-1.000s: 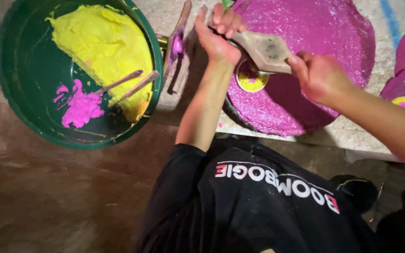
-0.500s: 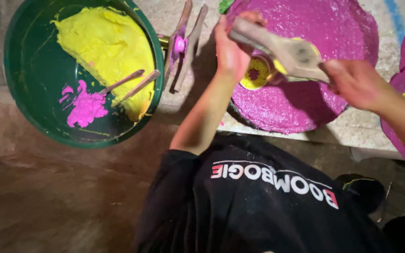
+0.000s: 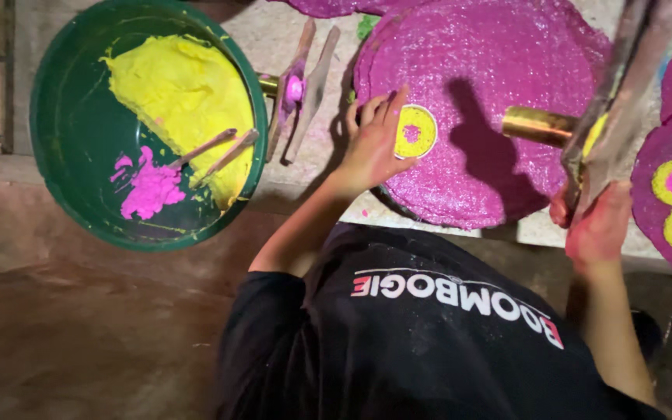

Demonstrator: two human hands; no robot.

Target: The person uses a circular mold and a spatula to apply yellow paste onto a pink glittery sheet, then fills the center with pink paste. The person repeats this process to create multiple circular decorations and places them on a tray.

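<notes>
Left hand (image 3: pixel 371 148) rests on round purple glittery disc (image 3: pixel 491 101), fingers loosely spread; yellow ring with pink centre (image 3: pixel 415 131) touches fingertips' right side. Right hand (image 3: pixel 596 225) farther off, gripping long flat wooden paddle (image 3: pixel 620 101), axis near-upright.

One head-worn camera looks steeply down, close over the work surface (image 3: pixel 305 179) (no second view)

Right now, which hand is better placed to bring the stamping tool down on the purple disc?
Right, probably. The right hand already grips the wooden tool, whose brass tube is over the purple disc. The left hand lies spread on the disc beside the yellow ring, holding nothing.
</notes>
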